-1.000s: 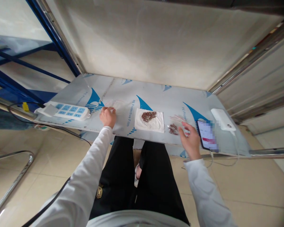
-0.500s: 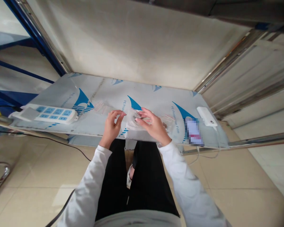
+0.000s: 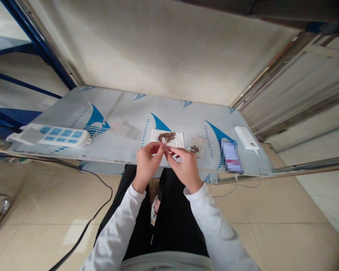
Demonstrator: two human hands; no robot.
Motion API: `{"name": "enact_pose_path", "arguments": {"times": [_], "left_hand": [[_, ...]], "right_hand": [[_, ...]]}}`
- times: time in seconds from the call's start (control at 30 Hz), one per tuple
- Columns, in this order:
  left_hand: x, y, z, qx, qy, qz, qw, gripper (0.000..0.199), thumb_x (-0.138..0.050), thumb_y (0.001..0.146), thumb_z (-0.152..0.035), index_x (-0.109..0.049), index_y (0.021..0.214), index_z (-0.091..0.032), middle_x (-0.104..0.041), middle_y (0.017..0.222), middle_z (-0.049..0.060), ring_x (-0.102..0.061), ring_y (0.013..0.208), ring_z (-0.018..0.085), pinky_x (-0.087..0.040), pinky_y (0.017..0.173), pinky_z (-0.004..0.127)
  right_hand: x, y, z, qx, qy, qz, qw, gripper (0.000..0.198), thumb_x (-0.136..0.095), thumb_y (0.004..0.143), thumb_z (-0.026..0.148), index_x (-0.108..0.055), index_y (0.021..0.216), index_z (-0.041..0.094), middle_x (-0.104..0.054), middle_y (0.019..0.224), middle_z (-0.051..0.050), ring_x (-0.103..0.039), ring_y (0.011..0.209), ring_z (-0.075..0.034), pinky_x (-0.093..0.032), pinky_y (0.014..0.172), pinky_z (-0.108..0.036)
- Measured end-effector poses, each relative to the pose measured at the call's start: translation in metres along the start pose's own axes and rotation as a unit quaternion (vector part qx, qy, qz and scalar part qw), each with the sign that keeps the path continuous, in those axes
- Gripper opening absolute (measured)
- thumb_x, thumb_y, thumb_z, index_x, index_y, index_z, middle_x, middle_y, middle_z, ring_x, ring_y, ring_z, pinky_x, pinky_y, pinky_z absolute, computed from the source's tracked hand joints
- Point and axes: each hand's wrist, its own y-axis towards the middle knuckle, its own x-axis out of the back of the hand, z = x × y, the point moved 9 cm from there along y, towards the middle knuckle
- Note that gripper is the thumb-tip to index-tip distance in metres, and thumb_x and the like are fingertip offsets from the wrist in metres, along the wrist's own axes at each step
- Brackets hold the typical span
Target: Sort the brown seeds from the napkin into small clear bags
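Both hands meet over the front edge of the shelf, their fingertips pinched together. Between them is a small clear plastic bag (image 3: 164, 141), mostly hidden by the fingers. My left hand (image 3: 147, 164) is closed on its left side and my right hand (image 3: 187, 166) on its right. Just beyond the fingertips lies a white sheet or shallow tray (image 3: 179, 140) bearing a pile of small brown pieces (image 3: 167, 136). Close to my right hand, clear bags (image 3: 203, 142) lie flat, with brown pieces (image 3: 194, 149) in or on them. More clear bags (image 3: 127, 130) with reddish strips rest at the left.
A white power strip (image 3: 64, 136) occupies the left of the film-covered shelf (image 3: 175, 116). On the right are a phone (image 3: 230, 156) and a white power bank (image 3: 245, 138) with cables. Metal posts stand at both sides; a black cord (image 3: 101, 203) hangs below.
My hands have come together and toward my body, and both now pinch the bag. The brown pile on the white sheet, covered before by the right hand and plastic, is visible.
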Motion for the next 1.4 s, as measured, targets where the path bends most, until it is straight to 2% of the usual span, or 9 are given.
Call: {"name": "enact_pose_path", "arguments": {"times": [0.17,0.4,0.57,0.67,0.73,0.87,1.0,1.2,1.4], "left_hand": [[-0.004,-0.001,0.010,0.030,-0.016,0.049,0.998,0.024,-0.061,0.077,-0.037,-0.068,0.081,-0.014,-0.073,0.079,0.007,-0.068,0.073,0.018,-0.052,0.070,0.027],[0.007,-0.010,-0.021,-0.011,0.320,0.008,0.947,0.013,-0.061,0.071,-0.029,-0.064,0.064,-0.018,-0.068,0.061,0.001,-0.063,0.058,0.016,-0.043,0.061,0.027],[0.001,-0.014,-0.031,-0.034,0.354,0.024,0.934,0.015,-0.058,0.073,-0.029,-0.060,0.063,-0.018,-0.066,0.060,0.001,-0.061,0.057,0.015,-0.041,0.058,0.025],[-0.001,-0.017,-0.032,-0.055,0.347,0.066,0.934,0.012,-0.056,0.073,-0.024,-0.058,0.063,-0.019,-0.064,0.060,0.001,-0.061,0.058,0.015,-0.043,0.061,0.026],[-0.004,-0.019,-0.038,-0.113,0.350,0.099,0.925,0.005,-0.058,0.071,-0.024,-0.059,0.073,-0.019,-0.067,0.072,0.003,-0.063,0.072,0.020,-0.046,0.070,0.031],[-0.017,-0.025,-0.042,-0.243,0.334,0.152,0.898,0.065,-0.071,0.062,-0.030,-0.047,0.120,-0.016,-0.056,0.125,0.015,-0.049,0.119,0.032,-0.039,0.098,0.045],[-0.025,-0.016,-0.012,-0.197,0.298,0.165,0.919,0.045,-0.069,0.065,-0.021,-0.049,0.106,-0.020,-0.064,0.103,0.008,-0.061,0.096,0.024,-0.047,0.085,0.037],[0.001,-0.008,0.017,-0.112,0.231,0.065,0.964,0.041,-0.074,0.067,-0.039,-0.046,0.092,-0.020,-0.056,0.070,-0.004,-0.058,0.063,0.013,-0.046,0.063,0.025],[0.004,-0.015,0.023,-0.109,0.198,0.053,0.973,0.056,-0.079,0.058,-0.046,-0.044,0.093,-0.020,-0.052,0.071,-0.005,-0.052,0.058,0.010,-0.044,0.057,0.023]], "right_hand": [[-0.006,-0.011,-0.022,-0.053,0.093,0.011,0.994,0.027,-0.055,0.087,0.034,-0.073,0.097,0.017,-0.074,0.085,-0.005,-0.065,0.070,-0.017,-0.050,0.064,-0.025],[0.011,-0.013,-0.027,-0.039,-0.090,-0.078,0.992,0.021,-0.054,0.086,0.022,-0.067,0.102,0.017,-0.072,0.079,-0.004,-0.064,0.061,-0.016,-0.049,0.066,-0.027],[-0.006,-0.013,-0.001,0.082,-0.104,0.022,0.991,0.026,-0.048,0.086,0.008,-0.068,0.096,0.021,-0.067,0.100,-0.006,-0.064,0.090,-0.017,-0.048,0.080,-0.026],[-0.009,-0.011,-0.006,0.065,-0.089,0.057,0.992,0.024,-0.052,0.085,0.010,-0.069,0.099,0.021,-0.067,0.090,-0.004,-0.063,0.078,-0.015,-0.048,0.073,-0.025],[-0.007,-0.009,-0.012,0.045,-0.073,0.057,0.995,0.021,-0.056,0.084,0.013,-0.069,0.099,0.020,-0.067,0.085,-0.004,-0.062,0.069,-0.014,-0.048,0.068,-0.025],[-0.014,-0.007,-0.010,0.021,-0.026,0.089,0.995,0.014,-0.060,0.080,0.012,-0.068,0.087,0.020,-0.069,0.080,0.000,-0.061,0.065,-0.012,-0.047,0.067,-0.022],[-0.022,-0.006,-0.007,-0.001,0.020,0.113,0.993,0.006,-0.060,0.079,0.015,-0.063,0.082,0.020,-0.068,0.075,0.002,-0.062,0.064,-0.011,-0.047,0.064,-0.021],[-0.007,0.022,-0.061,-0.038,-0.074,-0.051,0.995,0.009,-0.056,0.082,0.022,-0.063,0.086,0.017,-0.068,0.084,-0.005,-0.062,0.075,-0.016,-0.048,0.073,-0.028],[-0.065,0.053,-0.107,-0.059,-0.219,0.064,0.972,0.015,-0.059,0.081,0.021,-0.066,0.093,0.018,-0.067,0.095,-0.007,-0.061,0.090,-0.018,-0.045,0.083,-0.028]]}}
